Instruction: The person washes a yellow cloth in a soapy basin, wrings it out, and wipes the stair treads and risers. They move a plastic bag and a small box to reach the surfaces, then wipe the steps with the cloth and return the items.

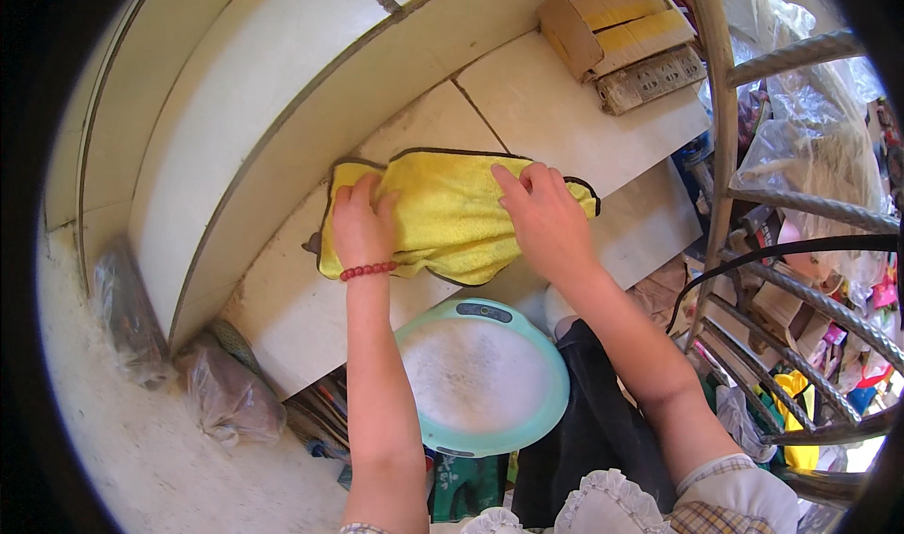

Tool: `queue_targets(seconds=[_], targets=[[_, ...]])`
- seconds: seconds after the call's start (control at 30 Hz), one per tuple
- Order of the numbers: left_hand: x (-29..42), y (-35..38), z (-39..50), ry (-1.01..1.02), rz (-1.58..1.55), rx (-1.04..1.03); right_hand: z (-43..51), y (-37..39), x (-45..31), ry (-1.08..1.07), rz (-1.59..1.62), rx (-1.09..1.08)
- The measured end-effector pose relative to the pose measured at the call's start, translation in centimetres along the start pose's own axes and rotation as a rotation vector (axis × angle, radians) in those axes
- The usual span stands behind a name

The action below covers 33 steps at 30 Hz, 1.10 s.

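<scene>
A yellow towel (452,202) with dark edging lies spread, somewhat rumpled, on a white tiled step. Over its left part is my left hand (364,227), below which a red bead bracelet (369,270) circles the wrist. Its fingertips meet the cloth, but whether they pinch it cannot be made out. My right hand (551,223) is at the towel's right part, fingers bent and apart, with no fold of cloth visible between them. Nearer my body, a teal-rimmed basin (487,378) holds whitish, foamy-looking contents with a greyish patch.
An open cardboard box (621,29) and a dirty power strip (650,78) sit at the step's far right. Metal railing bars (798,57) border the right side, with bagged goods beyond. Plastic-wrapped bundles (233,396) lie at lower left.
</scene>
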<state>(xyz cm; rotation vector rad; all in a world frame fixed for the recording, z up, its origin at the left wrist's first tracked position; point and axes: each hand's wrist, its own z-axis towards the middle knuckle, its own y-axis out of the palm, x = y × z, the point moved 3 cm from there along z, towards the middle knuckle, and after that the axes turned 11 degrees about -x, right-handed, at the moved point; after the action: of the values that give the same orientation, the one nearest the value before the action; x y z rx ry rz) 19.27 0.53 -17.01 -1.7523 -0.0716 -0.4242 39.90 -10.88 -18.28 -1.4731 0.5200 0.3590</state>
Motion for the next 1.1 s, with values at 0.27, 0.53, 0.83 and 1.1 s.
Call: queue_targets(seconds=[0.27,0.53,0.83,1.1], targets=[[6.1,-2.0,-1.1,0.361,-0.336,0.456,-0.9,-0.6,1.2,0.048,0.204,0.215],[14.5,6.8,8.6,0.869,0.232,0.01,1.8,-0.9,4.3,0.059,0.059,0.286],[12.9,7.3,9.9,0.744,0.194,-0.258,3.0,1.3,3.4,0.137,-0.31,0.106],[10.0,6.0,9.3,0.674,0.146,-0.255,3.3,2.8,0.9,0.104,-0.268,0.036]])
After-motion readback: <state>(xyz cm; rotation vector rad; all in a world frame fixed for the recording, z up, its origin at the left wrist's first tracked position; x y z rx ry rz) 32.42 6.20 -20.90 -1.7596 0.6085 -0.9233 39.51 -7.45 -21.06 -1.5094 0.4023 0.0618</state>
